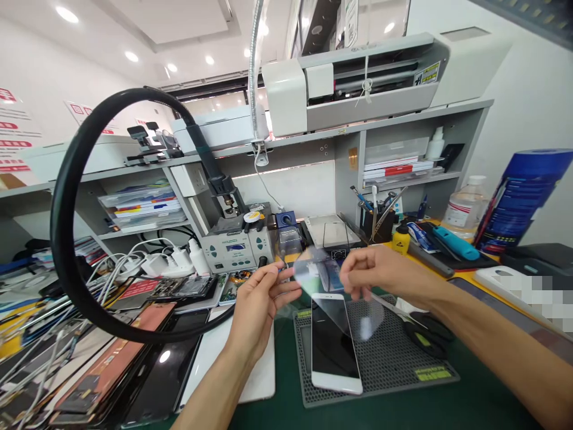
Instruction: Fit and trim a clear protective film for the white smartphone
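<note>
A clear plastic film (308, 275), blurred and partly see-through, hangs over the top end of a white phone (335, 340) with a dark screen. At the film's left edge is my left hand (264, 292), its thumb and index finger pinched together and the other fingers loosely extended. My right hand (367, 269) is closed with curled fingers on the film's upper right side. The phone lies face up on a grey perforated mat (385, 370). To its right on the mat rest black-handled scissors (425, 334), with part of the blades hidden under my right forearm.
Phone parts (111, 358) are piled at left, near a white panel (257, 382). A thick black hose (62, 227) loops over them from a rework station (237, 248). Behind stand a tool holder (378, 224) and yellow bottle (400, 239); a blue canister (521, 200) is at right.
</note>
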{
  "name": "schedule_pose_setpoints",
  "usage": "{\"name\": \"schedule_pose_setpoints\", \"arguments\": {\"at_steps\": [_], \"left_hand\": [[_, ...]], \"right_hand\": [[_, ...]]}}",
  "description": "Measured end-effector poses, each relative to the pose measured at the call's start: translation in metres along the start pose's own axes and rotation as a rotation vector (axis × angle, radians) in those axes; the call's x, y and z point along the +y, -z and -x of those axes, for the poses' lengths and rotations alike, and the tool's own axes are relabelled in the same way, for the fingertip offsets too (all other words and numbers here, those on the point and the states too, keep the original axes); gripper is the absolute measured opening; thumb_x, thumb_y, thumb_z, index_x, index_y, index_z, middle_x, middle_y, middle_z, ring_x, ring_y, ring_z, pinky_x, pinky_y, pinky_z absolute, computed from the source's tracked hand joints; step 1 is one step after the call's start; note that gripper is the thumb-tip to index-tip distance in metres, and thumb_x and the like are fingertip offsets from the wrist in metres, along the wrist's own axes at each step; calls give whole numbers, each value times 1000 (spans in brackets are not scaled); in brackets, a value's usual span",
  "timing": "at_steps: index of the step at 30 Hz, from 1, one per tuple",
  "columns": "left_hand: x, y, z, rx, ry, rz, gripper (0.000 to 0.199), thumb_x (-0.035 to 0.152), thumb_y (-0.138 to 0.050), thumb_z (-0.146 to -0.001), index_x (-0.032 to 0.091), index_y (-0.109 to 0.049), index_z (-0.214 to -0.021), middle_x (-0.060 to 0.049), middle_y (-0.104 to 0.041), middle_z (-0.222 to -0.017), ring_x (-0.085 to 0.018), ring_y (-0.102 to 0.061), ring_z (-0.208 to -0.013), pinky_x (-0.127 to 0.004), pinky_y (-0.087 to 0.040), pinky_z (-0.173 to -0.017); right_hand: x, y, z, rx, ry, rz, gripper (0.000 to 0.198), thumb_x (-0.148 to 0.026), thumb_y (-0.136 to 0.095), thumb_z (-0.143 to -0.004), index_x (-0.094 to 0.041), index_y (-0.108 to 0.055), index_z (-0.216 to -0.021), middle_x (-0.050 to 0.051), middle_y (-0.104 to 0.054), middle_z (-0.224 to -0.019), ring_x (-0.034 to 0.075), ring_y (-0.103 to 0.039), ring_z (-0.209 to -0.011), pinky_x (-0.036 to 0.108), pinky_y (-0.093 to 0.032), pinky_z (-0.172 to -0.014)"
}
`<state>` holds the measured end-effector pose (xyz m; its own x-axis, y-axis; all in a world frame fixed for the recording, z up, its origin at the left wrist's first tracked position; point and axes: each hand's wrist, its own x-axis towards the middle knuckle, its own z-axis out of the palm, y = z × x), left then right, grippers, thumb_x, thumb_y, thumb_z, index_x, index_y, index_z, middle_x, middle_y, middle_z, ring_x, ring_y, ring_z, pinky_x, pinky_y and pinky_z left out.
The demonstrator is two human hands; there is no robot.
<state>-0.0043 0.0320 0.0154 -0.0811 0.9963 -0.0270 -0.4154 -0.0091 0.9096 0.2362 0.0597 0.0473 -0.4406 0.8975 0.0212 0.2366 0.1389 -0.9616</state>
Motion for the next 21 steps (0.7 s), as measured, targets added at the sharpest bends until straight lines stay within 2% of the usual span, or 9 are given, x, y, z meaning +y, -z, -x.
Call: {"name": "schedule_pose_setpoints", "arguments": {"at_steps": [4, 7, 11, 15, 21], "left_hand": [[3, -5, 5, -49, 65, 33, 23, 20, -62, -94, 11, -70, -113, -17, -77, -110, -24, -76, -86, -38, -63, -82], [5, -10, 12, -116, 108, 50, 25, 19, -60, -96, 9, -70, -116, -19, -75, -116, -23, -75, -90, -36, -63, -81], [8, -13, 17, -171, 119, 69, 25, 20, -59, -97, 8, -70, -116, -19, -74, -120, -24, -75, -89, -37, -63, -81], [8, -11, 16, -228, 113, 82, 25, 21, -60, -97, 8, -71, -115, -19, -72, -125, -26, -75, -94, -39, -63, -83], [8, -11, 18, -281, 115, 127, 27, 19, -59, -97, 8, -70, -119, -20, -70, -128, -29, -74, -101, -46, -60, -91]], "right_hand": [[-3, -5, -2, 111, -12, -275, 26, -37, -84, -76, -15, -71, -81, 10, -78, -84, 19, -72, -71, 26, -56, -57], [-3, -11, -3, 143, -31, -304, 31, -42, -87, -75, -14, -75, -82, 10, -77, -82, 19, -72, -69, 27, -60, -58], [-3, -13, -2, 145, -26, -212, 34, -45, -87, -75, -13, -79, -84, 8, -74, -67, 18, -70, -62, 28, -61, -60], [-2, -12, 0, 161, 2, -76, 33, -48, -81, -81, -16, -81, -88, 7, -76, -68, 17, -70, -58, 28, -61, -59], [-4, -19, 2, 234, 19, -46, 32, -49, -83, -78, -18, -79, -85, 5, -76, -66, 17, -70, -56, 25, -61, -58]]}}
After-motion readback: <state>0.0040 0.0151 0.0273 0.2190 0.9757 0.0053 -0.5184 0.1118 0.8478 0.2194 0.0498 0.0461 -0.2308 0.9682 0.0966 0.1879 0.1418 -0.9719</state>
